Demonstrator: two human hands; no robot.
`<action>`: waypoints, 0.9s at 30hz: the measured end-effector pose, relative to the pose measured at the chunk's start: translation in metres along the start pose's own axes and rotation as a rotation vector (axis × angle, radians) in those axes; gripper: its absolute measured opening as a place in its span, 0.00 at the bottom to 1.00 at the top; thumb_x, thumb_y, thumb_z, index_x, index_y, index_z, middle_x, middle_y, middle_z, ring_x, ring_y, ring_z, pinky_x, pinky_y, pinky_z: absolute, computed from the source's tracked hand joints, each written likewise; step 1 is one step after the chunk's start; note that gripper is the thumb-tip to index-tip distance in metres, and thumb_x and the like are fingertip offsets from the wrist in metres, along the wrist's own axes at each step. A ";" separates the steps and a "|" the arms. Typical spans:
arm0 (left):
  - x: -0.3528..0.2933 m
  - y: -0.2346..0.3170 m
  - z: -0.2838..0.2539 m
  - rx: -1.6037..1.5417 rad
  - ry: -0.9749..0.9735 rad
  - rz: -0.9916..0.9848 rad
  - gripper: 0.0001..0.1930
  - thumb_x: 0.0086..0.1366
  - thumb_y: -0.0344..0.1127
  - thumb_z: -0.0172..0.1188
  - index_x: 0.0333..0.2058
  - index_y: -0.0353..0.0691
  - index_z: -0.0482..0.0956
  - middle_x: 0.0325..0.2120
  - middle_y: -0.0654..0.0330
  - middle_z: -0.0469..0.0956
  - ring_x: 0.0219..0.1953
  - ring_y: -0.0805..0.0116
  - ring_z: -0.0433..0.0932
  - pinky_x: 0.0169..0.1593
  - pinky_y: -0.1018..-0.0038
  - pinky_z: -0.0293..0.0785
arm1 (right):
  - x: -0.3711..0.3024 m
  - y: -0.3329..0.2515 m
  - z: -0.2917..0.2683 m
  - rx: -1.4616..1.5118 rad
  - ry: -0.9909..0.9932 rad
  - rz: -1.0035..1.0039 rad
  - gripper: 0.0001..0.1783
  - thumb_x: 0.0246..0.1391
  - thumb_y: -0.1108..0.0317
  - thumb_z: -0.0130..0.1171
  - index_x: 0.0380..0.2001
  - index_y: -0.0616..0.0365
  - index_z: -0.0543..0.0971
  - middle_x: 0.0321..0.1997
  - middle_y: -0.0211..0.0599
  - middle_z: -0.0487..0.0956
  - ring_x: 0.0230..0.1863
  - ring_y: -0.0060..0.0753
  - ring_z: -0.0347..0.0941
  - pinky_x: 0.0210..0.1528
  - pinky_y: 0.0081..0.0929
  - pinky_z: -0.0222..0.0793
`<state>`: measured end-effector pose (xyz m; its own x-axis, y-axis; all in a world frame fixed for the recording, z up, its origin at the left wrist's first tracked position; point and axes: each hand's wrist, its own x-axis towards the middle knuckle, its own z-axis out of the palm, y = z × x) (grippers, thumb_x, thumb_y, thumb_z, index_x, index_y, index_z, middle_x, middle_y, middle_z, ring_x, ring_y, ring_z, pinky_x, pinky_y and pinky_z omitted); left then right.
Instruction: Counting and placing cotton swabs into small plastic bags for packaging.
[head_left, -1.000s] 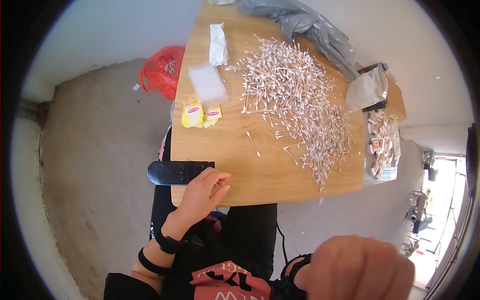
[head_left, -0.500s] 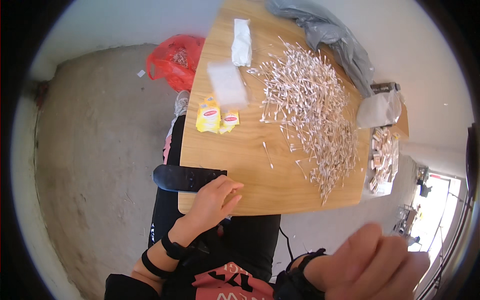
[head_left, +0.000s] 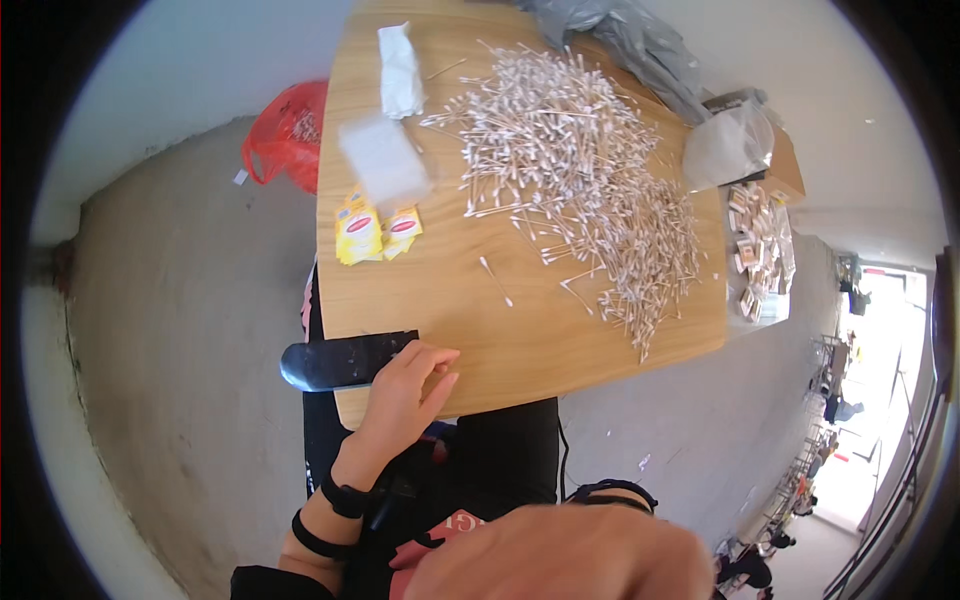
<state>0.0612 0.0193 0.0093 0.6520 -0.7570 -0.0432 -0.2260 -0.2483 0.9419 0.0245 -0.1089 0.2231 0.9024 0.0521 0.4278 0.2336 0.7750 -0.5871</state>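
Observation:
My left hand [head_left: 408, 388] rests at the near left edge of the wooden table [head_left: 470, 355]. Its fingers are loosely bent, thumb apart, and nothing shows between them. Its fingertips lie beside a flat black strip [head_left: 345, 362] with a rounded end that juts past the table's left side. Close to the camera at the bottom, my right hand [head_left: 570, 555] is blurred; only its back shows and its fingers are hidden. A big heap of cotton swabs [head_left: 580, 150] covers the table's middle and right. A single cotton swab [head_left: 496, 282] lies apart, left of the heap.
Yellow-and-white packets [head_left: 358, 232], a stack of clear plastic bags [head_left: 385, 160] and a white wrapped bundle [head_left: 400, 70] lie on the left. A red bag [head_left: 285, 135] is beyond the left edge. Grey plastic [head_left: 640, 50] borders the far side; a tray of small packs [head_left: 760, 240] is at right.
The view has shifted, so the table things sit further left. My right hand has come from the lower right to the bottom middle, nearer my body. My left hand stays by the black strip.

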 end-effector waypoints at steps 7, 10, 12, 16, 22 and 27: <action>0.007 0.001 0.010 0.035 -0.016 0.004 0.10 0.58 0.26 0.58 0.40 0.35 0.76 0.31 0.54 0.75 0.34 0.60 0.77 0.38 0.71 0.73 | -0.008 -0.010 -0.007 0.095 0.151 0.047 0.12 0.55 0.65 0.60 0.43 0.53 0.79 0.41 0.34 0.73 0.40 0.29 0.71 0.48 0.21 0.66; 0.005 -0.003 0.006 0.067 0.005 -0.028 0.10 0.58 0.26 0.59 0.39 0.35 0.76 0.31 0.54 0.75 0.33 0.60 0.77 0.37 0.71 0.72 | -0.007 -0.005 -0.028 0.104 0.258 0.086 0.11 0.56 0.68 0.58 0.42 0.58 0.77 0.39 0.37 0.74 0.38 0.28 0.72 0.45 0.20 0.67; 0.010 -0.002 0.010 0.042 0.024 -0.025 0.10 0.56 0.28 0.60 0.38 0.36 0.76 0.30 0.55 0.74 0.33 0.58 0.77 0.37 0.68 0.73 | -0.003 -0.006 -0.041 0.060 0.330 0.117 0.10 0.56 0.70 0.57 0.41 0.62 0.76 0.38 0.39 0.75 0.37 0.27 0.72 0.44 0.20 0.68; 0.009 -0.005 0.008 0.073 0.036 -0.025 0.09 0.56 0.29 0.60 0.37 0.37 0.77 0.28 0.56 0.74 0.30 0.57 0.77 0.35 0.68 0.73 | 0.020 0.021 -0.089 -0.573 0.560 0.279 0.14 0.59 0.74 0.51 0.48 0.63 0.74 0.37 0.31 0.74 0.40 0.23 0.69 0.41 0.21 0.66; 0.008 0.003 0.003 0.049 0.015 -0.011 0.10 0.57 0.29 0.60 0.38 0.35 0.76 0.30 0.52 0.74 0.32 0.53 0.76 0.35 0.68 0.73 | 0.019 0.099 -0.222 -1.876 0.371 0.053 0.20 0.44 0.73 0.64 0.44 0.54 0.77 0.39 0.43 0.73 0.38 0.41 0.75 0.43 0.34 0.71; 0.005 0.007 0.000 0.021 0.023 -0.019 0.10 0.58 0.30 0.61 0.38 0.36 0.77 0.30 0.54 0.74 0.31 0.56 0.77 0.35 0.68 0.74 | 0.018 0.117 -0.248 -1.948 0.297 0.292 0.08 0.45 0.70 0.63 0.32 0.54 0.81 0.38 0.36 0.74 0.37 0.42 0.74 0.39 0.37 0.71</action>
<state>0.0631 0.0139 0.0161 0.6724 -0.7382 -0.0534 -0.2281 -0.2753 0.9339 0.1577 -0.1733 -0.0083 0.9524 -0.2197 0.2111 -0.0823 -0.8527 -0.5159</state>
